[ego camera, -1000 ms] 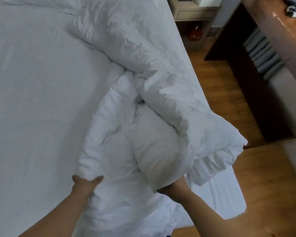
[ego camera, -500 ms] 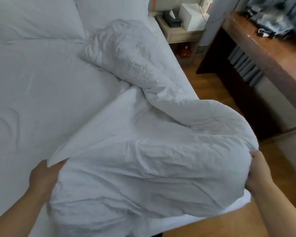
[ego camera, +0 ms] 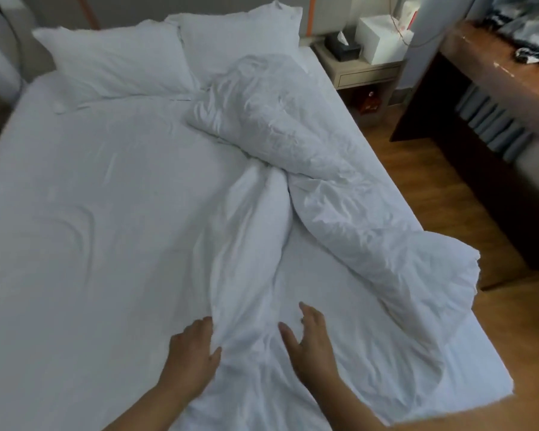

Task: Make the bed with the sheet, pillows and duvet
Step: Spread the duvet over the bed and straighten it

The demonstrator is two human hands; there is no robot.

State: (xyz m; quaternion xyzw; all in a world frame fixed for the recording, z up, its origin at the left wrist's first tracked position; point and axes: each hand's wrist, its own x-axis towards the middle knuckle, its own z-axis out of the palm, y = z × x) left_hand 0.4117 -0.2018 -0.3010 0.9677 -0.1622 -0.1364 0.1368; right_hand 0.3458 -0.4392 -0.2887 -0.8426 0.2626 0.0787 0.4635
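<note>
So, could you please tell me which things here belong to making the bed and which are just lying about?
Job:
duvet, bunched along the bed's right side
two pillows at the head
sheet
left hand and right hand on the duvet

Lying about:
tissue box and white box on the nightstand
desk

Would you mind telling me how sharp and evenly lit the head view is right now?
Head view: soft, dim, bluish light with no glare; the duvet shows gentle fold shadows; wide-angle bending curves the bed edges; both hands, left and right, look slightly soft; the desk corner is blurry.
</note>
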